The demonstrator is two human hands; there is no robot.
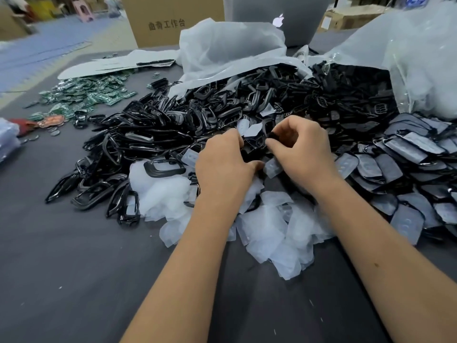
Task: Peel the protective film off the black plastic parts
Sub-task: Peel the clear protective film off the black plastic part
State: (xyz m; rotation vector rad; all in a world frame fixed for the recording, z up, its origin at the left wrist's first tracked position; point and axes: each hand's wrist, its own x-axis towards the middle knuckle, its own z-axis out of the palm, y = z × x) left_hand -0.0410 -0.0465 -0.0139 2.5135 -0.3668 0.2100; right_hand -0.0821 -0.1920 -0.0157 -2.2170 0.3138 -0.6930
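Gripping one black plastic part between them, both hands work at mid-frame above the worktop. Left hand has its fingers curled onto the part's left edge, thumb tucked low near a scrap of film. Right hand pinches the part's right end, fingertips closed on it. Whether any film is lifted off this part I cannot tell; the fingers hide it.

Peeled film pile, translucent white, lies on the worktop directly under and between the forearms, spreading left to a larger wad. Black frame pile, glossy open-loop parts, sits left of the hands and runs up to a torn white bag. Film-covered parts, flat black shells with cloudy film on them, are stacked in overlapping rows to the right of the right hand. A clear bag at far right spills more black parts.

Green circuit boards lie in a heap at far left, well apart from the hands. Behind the bags: a cardboard box with printed characters, and a grey laptop lid with a lit logo.
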